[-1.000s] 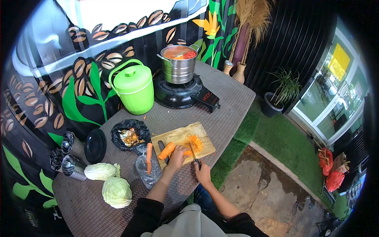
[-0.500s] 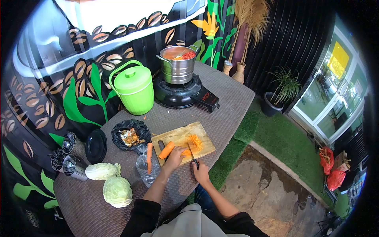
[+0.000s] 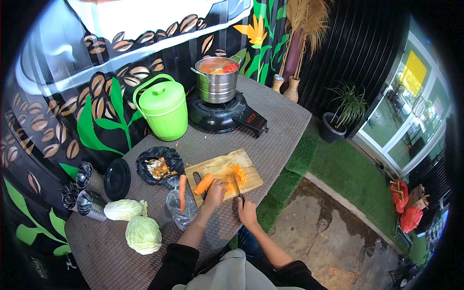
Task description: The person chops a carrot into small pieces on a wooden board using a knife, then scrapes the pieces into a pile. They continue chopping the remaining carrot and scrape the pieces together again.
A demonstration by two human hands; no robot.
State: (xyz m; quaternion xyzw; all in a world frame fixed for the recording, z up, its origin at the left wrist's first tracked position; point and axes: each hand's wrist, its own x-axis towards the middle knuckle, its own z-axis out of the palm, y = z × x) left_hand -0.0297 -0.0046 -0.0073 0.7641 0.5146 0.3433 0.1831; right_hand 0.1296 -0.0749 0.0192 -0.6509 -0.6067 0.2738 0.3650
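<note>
A wooden cutting board (image 3: 224, 163) lies near the table's front edge. My left hand (image 3: 215, 192) rests on it with bent fingers, pressing down cut carrot that the fingers partly hide. My right hand (image 3: 247, 210) is closed round the dark handle of a knife (image 3: 235, 183). The blade stands just right of my left fingertips, beside a heap of finely diced carrot (image 3: 239, 174). A thick carrot piece (image 3: 203, 184) lies on the board left of my left hand. Another long carrot (image 3: 182, 193) rests on a clear plastic bag (image 3: 180, 212) off the board.
Behind the board are a black bag of peelings (image 3: 160, 164), a green lidded bucket (image 3: 166, 113) and a steel pot (image 3: 217, 87) on a black stove (image 3: 212, 118). Two cabbages (image 3: 144, 235), black plates (image 3: 117, 180) and metal utensil holders (image 3: 92, 205) stand left.
The knife blade has tilted and shifted slightly beside the diced carrot. My left hand has moved a little to the right along the board.
</note>
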